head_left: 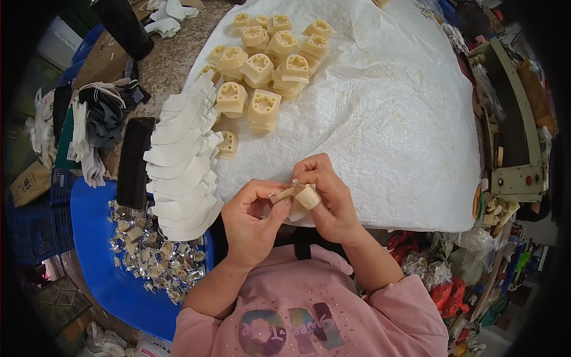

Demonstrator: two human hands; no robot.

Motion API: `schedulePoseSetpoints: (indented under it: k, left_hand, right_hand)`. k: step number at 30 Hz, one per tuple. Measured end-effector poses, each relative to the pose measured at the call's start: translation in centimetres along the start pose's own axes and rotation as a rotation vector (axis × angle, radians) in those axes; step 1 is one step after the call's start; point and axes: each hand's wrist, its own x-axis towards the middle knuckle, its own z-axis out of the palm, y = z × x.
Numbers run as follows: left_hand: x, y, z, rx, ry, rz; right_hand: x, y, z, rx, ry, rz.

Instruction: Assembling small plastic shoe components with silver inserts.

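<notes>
In front of my chest, both hands are closed around one small cream block-shaped piece (306,197), with a pale, thin flap below it and small shiny bits at its edges. My left hand (253,217) pinches its left side between thumb and fingers. My right hand (328,199) grips the right side, index finger bent over the top. The fingers hide part of the piece. Beyond them, many cream moulded shoe heels (263,107) stand in a loose heap, hollow faces with holes turned up. White curved cut pieces (181,172) lie fanned in an overlapping row to the left.
A white woven sheet (380,119) covers the table. Beside the white pieces lies a black phone (134,160). At lower left a blue tub (95,238) holds silvery and cream pieces (154,256). A black bottle (124,30) stands far left; a green machine (516,178) is at right.
</notes>
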Motion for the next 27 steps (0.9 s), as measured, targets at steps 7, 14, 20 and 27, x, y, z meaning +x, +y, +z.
schedulePoseSetpoints:
  k: [7, 14, 20, 27]
  left_hand:
    - [-0.4, 1.1, 0.2, 0.372, -0.097, 0.042]
    - [0.3, 1.2, -0.9, 0.564, -0.106, 0.395]
    - [-0.1, 0.8, -1.7, 0.499, -0.19, 0.52]
    - [0.1, 2.5, -0.8, -0.022, -0.413, -0.221]
  right_hand:
    - [0.1, -0.3, -1.2, -0.305, -0.054, -0.195]
    - [0.1, -0.3, -2.1, 0.367, -0.094, 0.132]
    - [0.1, -0.2, -2.4, 0.403, -0.162, 0.211]
    - [0.0, -1.6, -1.5, 0.013, -0.254, -0.027]
